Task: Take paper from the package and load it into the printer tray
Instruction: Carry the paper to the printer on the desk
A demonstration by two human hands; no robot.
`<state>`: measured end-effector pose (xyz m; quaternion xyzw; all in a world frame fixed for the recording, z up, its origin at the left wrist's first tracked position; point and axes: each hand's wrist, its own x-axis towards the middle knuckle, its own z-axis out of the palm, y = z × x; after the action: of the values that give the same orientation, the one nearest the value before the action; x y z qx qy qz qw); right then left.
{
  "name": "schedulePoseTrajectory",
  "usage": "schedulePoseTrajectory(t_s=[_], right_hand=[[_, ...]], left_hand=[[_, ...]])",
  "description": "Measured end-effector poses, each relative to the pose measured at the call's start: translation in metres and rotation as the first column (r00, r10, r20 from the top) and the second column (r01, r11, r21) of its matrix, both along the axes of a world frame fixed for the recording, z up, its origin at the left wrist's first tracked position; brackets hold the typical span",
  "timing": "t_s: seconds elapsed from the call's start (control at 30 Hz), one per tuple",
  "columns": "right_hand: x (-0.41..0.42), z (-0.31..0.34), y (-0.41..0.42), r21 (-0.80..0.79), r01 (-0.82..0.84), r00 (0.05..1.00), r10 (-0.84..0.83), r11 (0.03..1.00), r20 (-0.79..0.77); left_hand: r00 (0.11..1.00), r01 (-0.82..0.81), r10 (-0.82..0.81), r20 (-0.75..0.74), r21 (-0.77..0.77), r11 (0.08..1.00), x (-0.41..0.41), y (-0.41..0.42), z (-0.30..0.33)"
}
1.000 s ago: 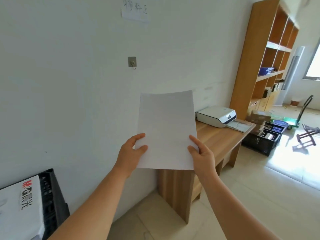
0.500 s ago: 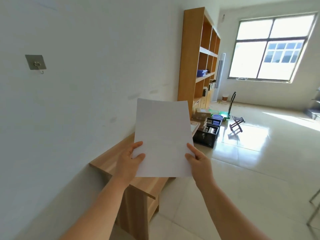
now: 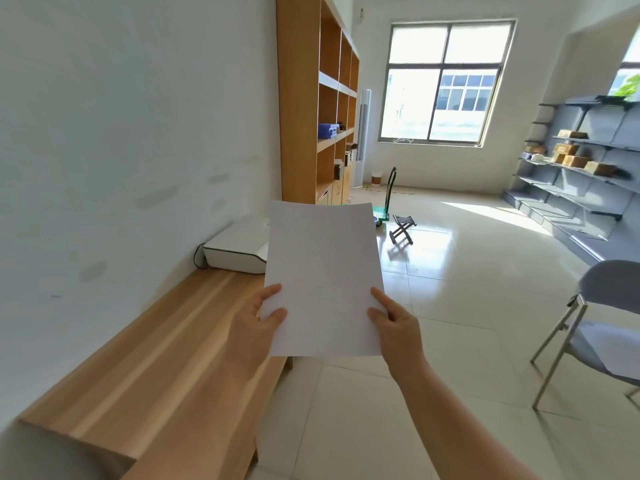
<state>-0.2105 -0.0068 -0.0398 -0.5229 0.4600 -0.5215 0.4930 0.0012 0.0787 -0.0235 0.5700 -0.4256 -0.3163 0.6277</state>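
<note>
A person held a white sheet of paper (image 3: 323, 271) upright in front of the printer (image 3: 237, 249), which sat on a wooden desk (image 3: 166, 344) against the wall. The left hand (image 3: 258, 323) and right hand (image 3: 394, 323) each pinched a lower side edge. The paper looked light and floppy, likely best gripped at both edges.

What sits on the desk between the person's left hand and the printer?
Nothing shows: in the head view the wooden desk is bare from the left hand to the printer, though the held paper hides the printer's right end.
</note>
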Motion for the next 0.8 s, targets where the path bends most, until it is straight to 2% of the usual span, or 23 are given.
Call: schedulePoseTrajectory(t_s=[0.47, 0.8], right_hand=[[-0.031, -0.007, -0.232, 0.009, -0.042, 0.999, 0.042, 0.999, 0.011], [0.004, -0.017, -0.389, 0.007, -0.056, 0.997, 0.057, 0.998, -0.055]], left_hand=[[0.996, -0.025, 0.022, 0.086, 0.03, 0.999, -0.029, -0.229, 0.002], [0.999, -0.029, 0.028, 0.029, 0.028, 0.999, 0.008, -0.389, -0.015]])
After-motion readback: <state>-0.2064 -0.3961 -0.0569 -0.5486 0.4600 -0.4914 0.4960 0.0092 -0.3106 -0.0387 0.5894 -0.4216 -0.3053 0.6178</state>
